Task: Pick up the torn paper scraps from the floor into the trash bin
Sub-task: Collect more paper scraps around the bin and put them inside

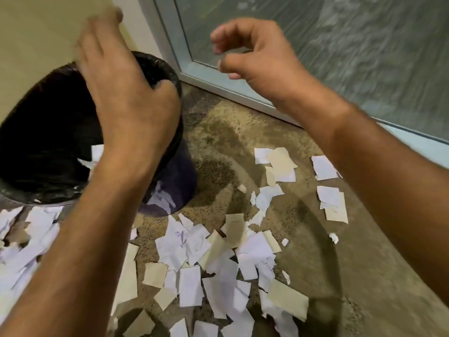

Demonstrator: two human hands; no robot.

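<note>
Black-lined bin (36, 132) at left of the frame with a few scraps inside, left hand (124, 93) over its mouth, fingers spread and holding nothing, paper scraps (218, 259) strewn over the floor (315, 239) at bottom centre, right hand (257, 59) upper centre, fingers loosely curled, empty, glass door (340, 45) upper right
</note>
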